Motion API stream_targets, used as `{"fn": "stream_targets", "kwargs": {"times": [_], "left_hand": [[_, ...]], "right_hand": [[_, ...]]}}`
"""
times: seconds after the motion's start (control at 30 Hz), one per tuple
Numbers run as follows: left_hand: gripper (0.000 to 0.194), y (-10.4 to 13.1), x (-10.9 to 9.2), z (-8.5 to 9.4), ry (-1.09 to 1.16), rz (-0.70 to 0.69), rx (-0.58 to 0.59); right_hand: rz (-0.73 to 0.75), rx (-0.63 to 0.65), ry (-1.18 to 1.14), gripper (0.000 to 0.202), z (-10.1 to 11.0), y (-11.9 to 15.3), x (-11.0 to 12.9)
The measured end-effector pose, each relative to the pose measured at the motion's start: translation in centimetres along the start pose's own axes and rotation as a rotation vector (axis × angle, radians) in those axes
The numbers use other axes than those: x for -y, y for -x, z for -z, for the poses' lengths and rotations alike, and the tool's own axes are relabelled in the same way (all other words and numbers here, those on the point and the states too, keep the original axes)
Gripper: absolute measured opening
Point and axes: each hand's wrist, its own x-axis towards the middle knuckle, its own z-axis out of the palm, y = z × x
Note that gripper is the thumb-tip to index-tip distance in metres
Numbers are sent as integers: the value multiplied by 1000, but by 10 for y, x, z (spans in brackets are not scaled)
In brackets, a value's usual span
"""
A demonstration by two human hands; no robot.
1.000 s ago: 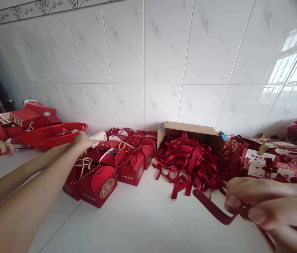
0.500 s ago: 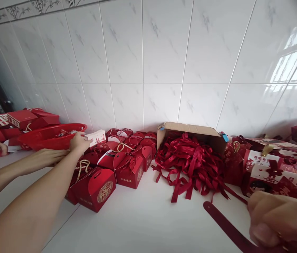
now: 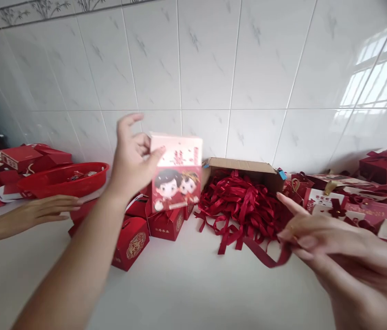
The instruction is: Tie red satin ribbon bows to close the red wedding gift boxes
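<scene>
My left hand (image 3: pixel 133 158) grips a flat pink-and-red gift box (image 3: pixel 176 172), thumb on its printed front and index finger raised. Two cartoon figures and a red character decorate that face. The box is held upright in front of several red gift boxes (image 3: pixel 166 224), partly covering them. On the right, the fingers of my right hand (image 3: pixel 337 250) pinch a dark red strap (image 3: pixel 264 256), which hangs down in a curve above the table. Behind the strap lies a heap of dark red ribbons (image 3: pixel 241 206).
The ribbons spill from a cardboard box (image 3: pixel 241 164) by the tiled wall. Printed gift boxes (image 3: pixel 347 206) crowd the right side. At left are a red basin (image 3: pixel 62 181), more red boxes (image 3: pixel 21 156) and another person's outstretched hand (image 3: pixel 49 210).
My left hand has lifted the gift box up and to the right, turning its printed front toward me. My right hand has moved left and up with the strap. The view has shifted slightly.
</scene>
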Motion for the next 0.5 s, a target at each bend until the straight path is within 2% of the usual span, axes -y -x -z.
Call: {"fn": "stream_targets", "kwargs": {"times": [0.07, 0.17, 0.27, 0.4, 0.5], "left_hand": [[69, 27, -31, -28, 94, 85, 57], [72, 59, -59, -56, 273, 172, 132], [72, 76, -72, -71, 408, 175, 156], [68, 86, -83, -84, 502, 163, 46], [52, 91, -88, -90, 480, 146, -20]], "right_hand": [[37, 65, -10, 19, -1, -2, -4], [95, 82, -5, 24, -2, -3, -18], [109, 24, -36, 26, -7, 0, -28], [130, -151, -98, 28, -23, 7, -34], [182, -210, -79, 31, -31, 12, -33]]}}
